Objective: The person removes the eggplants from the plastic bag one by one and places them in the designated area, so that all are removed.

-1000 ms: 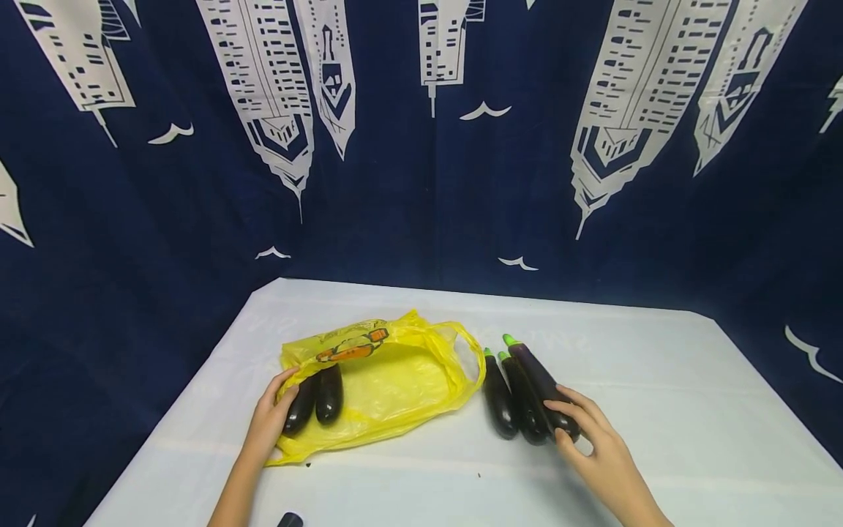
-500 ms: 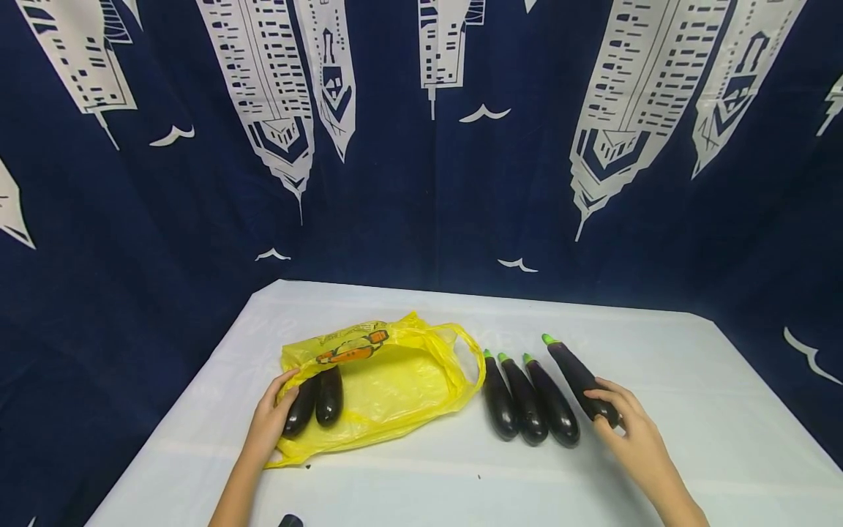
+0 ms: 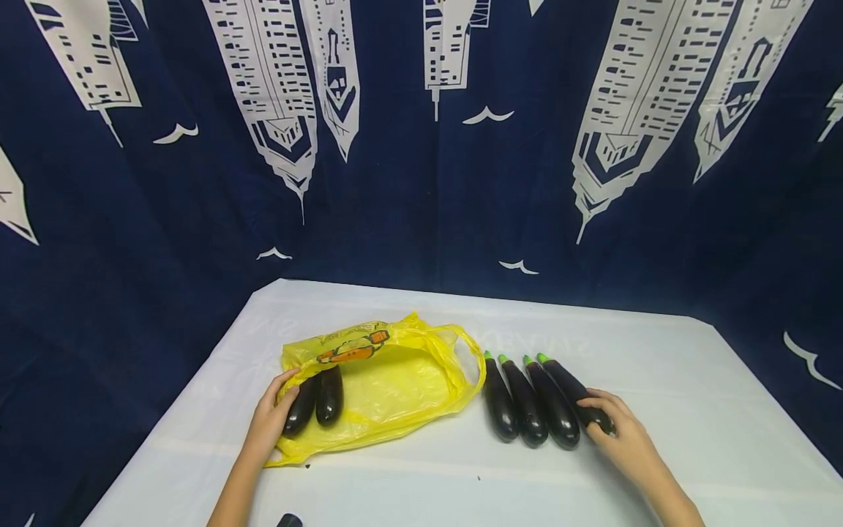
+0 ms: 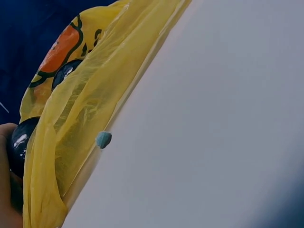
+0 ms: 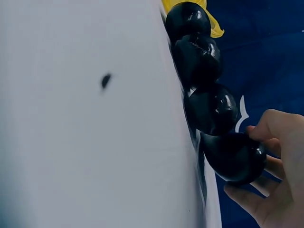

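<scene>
My right hand (image 3: 619,428) grips the blunt end of a dark eggplant (image 3: 568,382), the rightmost in a row on the table. Its green tip points away from me. Three more eggplants (image 3: 525,402) lie close beside it on the left, side by side. In the right wrist view, the fingers and thumb curl round the rounded end of the held eggplant (image 5: 235,156). At the left, my left hand (image 3: 268,417) holds the edge of a yellow plastic bag (image 3: 402,388). Two eggplants (image 3: 329,395) lie in the bag's mouth, right by that hand; their far ends are hidden.
The white table (image 3: 421,490) runs back to a navy curtain (image 3: 395,205) with white building prints. A small black object (image 3: 290,520) shows at the front edge. Dark specks lie on the cloth, one (image 3: 307,465) near the bag.
The right hand carried an eggplant to the right over the others, then brought it down and back left beside the row, which spread out. The left hand and bag stayed put.
</scene>
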### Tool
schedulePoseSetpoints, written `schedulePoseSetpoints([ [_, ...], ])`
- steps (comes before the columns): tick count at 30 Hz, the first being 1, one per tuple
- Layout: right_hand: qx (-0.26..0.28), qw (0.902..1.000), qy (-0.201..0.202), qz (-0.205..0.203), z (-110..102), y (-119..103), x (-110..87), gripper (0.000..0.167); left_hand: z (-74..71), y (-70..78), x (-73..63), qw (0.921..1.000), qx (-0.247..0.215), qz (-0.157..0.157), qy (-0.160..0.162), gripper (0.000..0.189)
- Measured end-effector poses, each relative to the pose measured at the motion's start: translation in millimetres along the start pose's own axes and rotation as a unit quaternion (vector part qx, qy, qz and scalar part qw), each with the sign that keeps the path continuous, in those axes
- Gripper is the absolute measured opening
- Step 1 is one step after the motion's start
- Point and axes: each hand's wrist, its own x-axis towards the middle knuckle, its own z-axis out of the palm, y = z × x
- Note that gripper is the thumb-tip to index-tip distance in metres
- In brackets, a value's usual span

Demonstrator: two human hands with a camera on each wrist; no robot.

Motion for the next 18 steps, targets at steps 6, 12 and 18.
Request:
schedulePoseSetpoints([
  [6, 0.008, 0.9998, -0.015, 0.003, 4.1, 4.7, -0.7, 0.034, 0.6, -1.2, 0.6, 1.0, -0.001, 0.002, 0.001, 0.044],
  [12, 0.008, 0.9992, -0.034, 0.02, 5.7, 4.7, -2.6, 0.036, 0.5, -1.6, 0.3, 1.0, -0.003, 0.002, 0.0, 0.045],
  [18, -0.007, 0.9994, -0.033, 0.003, 6.1, 3.2, -3.7, 0.035, 0.3, -1.6, 0.3, 1.0, -0.002, 0.004, 0.001, 0.044],
])
